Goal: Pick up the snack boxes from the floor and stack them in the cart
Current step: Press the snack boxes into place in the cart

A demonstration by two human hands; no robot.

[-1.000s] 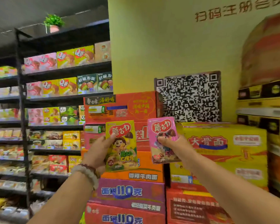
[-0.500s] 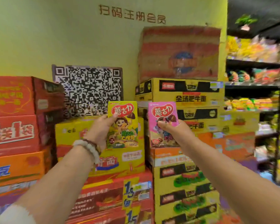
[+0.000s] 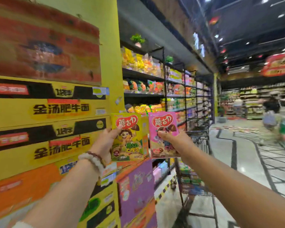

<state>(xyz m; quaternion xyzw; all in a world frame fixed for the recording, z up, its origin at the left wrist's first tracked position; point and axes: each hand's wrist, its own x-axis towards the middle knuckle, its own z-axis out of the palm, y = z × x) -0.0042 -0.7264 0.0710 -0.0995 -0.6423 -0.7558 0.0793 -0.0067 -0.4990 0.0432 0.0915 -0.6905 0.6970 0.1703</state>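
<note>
My left hand (image 3: 105, 142) grips a yellow-green snack box (image 3: 130, 139) by its left edge and holds it upright at chest height. Beside it, my right hand (image 3: 174, 142) holds a pink snack box (image 3: 163, 127) upright, thumb across its front. The two boxes stand side by side, nearly touching. Behind and below my right forearm is a black wire shopping cart (image 3: 197, 142), with green and coloured packs lying low inside it. A bead bracelet circles my left wrist.
Tall stacks of yellow, orange and purple noodle cartons (image 3: 48, 120) fill the left. Black snack shelves (image 3: 171, 89) run along the aisle behind the cart. Tiled floor (image 3: 247, 155) opens to the right, where a blurred person (image 3: 270, 112) stands far off.
My view has swung to the right, from the carton stacks and QR code wall to the aisle and cart. Both hands keep the same hold on their boxes.
</note>
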